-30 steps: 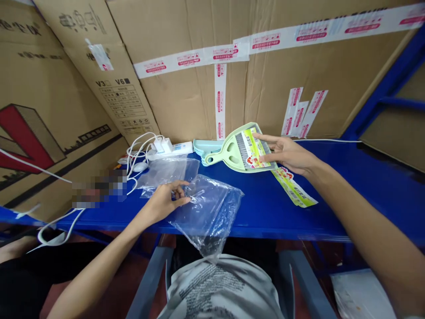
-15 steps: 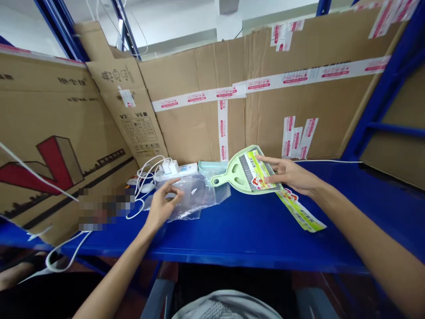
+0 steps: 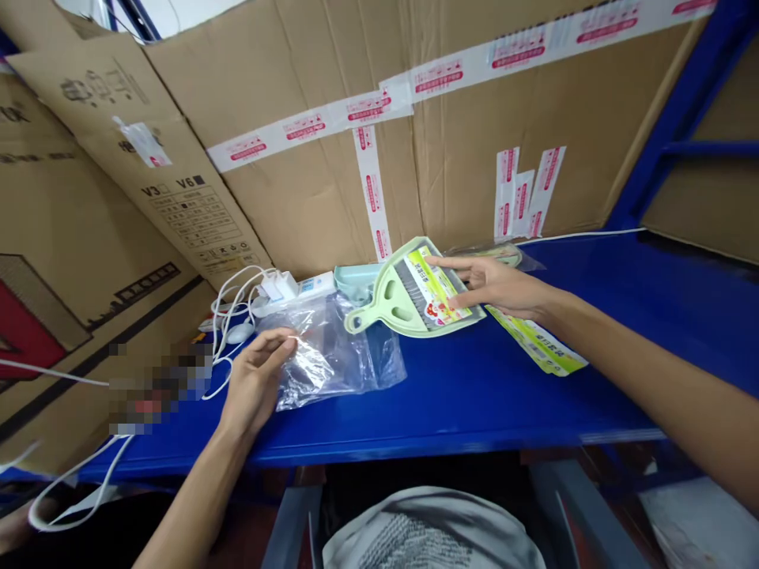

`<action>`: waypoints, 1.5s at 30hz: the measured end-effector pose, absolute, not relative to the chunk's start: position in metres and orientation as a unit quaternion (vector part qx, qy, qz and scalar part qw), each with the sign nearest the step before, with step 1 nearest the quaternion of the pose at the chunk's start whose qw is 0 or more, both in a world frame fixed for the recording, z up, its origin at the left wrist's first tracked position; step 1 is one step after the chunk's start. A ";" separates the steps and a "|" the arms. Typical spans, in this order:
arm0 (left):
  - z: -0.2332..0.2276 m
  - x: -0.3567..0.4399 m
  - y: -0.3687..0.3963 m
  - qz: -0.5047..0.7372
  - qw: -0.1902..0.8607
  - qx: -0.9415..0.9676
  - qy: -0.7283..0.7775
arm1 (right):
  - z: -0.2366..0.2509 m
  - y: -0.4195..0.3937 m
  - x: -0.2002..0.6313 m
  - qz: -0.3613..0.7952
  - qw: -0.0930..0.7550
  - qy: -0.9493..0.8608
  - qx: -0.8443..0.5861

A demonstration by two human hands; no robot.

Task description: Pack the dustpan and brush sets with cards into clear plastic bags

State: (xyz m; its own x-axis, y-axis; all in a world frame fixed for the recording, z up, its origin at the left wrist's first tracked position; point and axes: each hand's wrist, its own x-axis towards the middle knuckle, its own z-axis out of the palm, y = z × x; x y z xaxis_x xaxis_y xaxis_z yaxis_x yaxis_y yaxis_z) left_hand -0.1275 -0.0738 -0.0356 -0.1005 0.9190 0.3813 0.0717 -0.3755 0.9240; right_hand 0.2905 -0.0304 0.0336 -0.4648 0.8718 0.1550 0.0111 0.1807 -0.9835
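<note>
Holding green dustpan (image 3: 400, 307) by wide end in right hand's (image 3: 501, 286) closed grip, toward rear of tabletop (image 3: 456, 395). Touching clear bag (image 3: 332, 359) with left hand (image 3: 252, 375); can't tell if pinching. Probably prepping for bagging; need to open bag next.

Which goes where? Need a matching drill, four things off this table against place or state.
1. green dustpan
2. plastic bags
3. printed cards
4. power strip

A. lying on the table, right of the dustpan
B. under the right hand's fingers
C. white, with plugs in it
D. clear, at the left hand's fingertips

Pairs: 1-B, 2-D, 3-A, 4-C
</note>
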 end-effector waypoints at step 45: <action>0.010 -0.059 -0.022 0.490 0.627 0.549 0.256 | 0.027 -0.050 0.264 0.460 0.425 -0.713 -0.314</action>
